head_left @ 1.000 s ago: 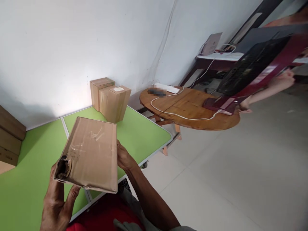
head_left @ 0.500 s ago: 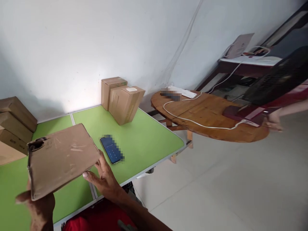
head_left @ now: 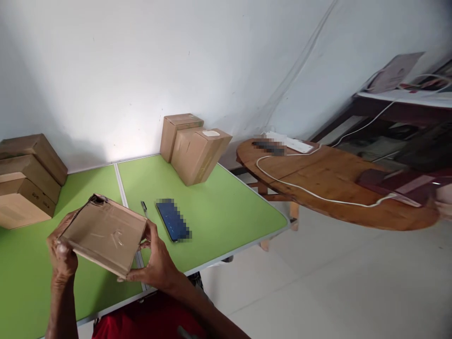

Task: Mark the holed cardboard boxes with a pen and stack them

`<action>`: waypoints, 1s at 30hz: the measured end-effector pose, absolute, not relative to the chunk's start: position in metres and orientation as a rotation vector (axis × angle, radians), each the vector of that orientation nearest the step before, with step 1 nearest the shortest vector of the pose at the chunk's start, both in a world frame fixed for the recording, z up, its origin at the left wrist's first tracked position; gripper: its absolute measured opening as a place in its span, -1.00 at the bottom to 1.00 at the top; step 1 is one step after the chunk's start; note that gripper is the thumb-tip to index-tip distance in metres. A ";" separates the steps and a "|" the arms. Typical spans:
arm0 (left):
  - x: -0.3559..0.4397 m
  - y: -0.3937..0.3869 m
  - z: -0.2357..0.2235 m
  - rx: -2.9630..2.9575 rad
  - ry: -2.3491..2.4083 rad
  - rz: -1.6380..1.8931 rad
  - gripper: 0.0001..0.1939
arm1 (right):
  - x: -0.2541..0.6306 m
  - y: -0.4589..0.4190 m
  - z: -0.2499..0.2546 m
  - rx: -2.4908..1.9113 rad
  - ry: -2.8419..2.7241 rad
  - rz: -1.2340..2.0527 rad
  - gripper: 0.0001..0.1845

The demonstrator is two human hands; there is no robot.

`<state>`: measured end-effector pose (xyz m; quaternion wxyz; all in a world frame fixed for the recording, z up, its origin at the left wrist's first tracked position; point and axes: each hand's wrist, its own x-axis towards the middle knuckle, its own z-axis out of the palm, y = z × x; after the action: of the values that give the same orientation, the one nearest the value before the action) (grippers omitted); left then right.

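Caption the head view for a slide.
The left hand and right hand hold a cardboard box with a damaged corner over a green table, a phone lying nearby.

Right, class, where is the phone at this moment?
In the head view, the phone lies on the green table, just right of the pen and the held box.

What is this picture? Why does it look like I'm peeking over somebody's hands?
There's no robot here! Somebody is wearing a camera on their head, looking forward and down, so you see nearly what they see. Their bare left hand and right hand are holding a cardboard box with one damaged corner. Below is a green table. On it are a phone, what looks like a pen, and more boxes.
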<state>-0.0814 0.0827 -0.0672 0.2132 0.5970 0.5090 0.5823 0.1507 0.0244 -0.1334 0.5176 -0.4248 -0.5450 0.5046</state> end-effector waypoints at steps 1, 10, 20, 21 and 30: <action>-0.078 0.078 -0.063 1.653 1.430 1.609 -0.09 | 0.144 0.022 -0.140 -1.058 -1.292 1.134 0.54; -0.060 0.038 -0.031 1.342 1.525 1.478 -0.45 | 0.169 -0.002 -0.130 -0.875 -1.404 0.826 -0.28; -0.060 0.016 -0.029 1.646 1.564 1.379 -0.53 | 0.159 0.026 -0.043 -0.996 -1.349 0.818 -0.72; -0.057 0.014 -0.025 1.671 1.616 1.361 -0.53 | 0.157 0.028 -0.041 -1.000 -1.359 0.807 -0.76; -0.006 0.014 0.009 1.895 2.071 1.302 -0.51 | 0.152 0.012 -0.040 -1.058 -1.437 0.600 -0.84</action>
<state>-0.0065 0.0143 0.0095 0.0235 0.6121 0.6691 0.4207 0.1516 0.0123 -0.0402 0.5888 -0.4542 -0.6169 0.2578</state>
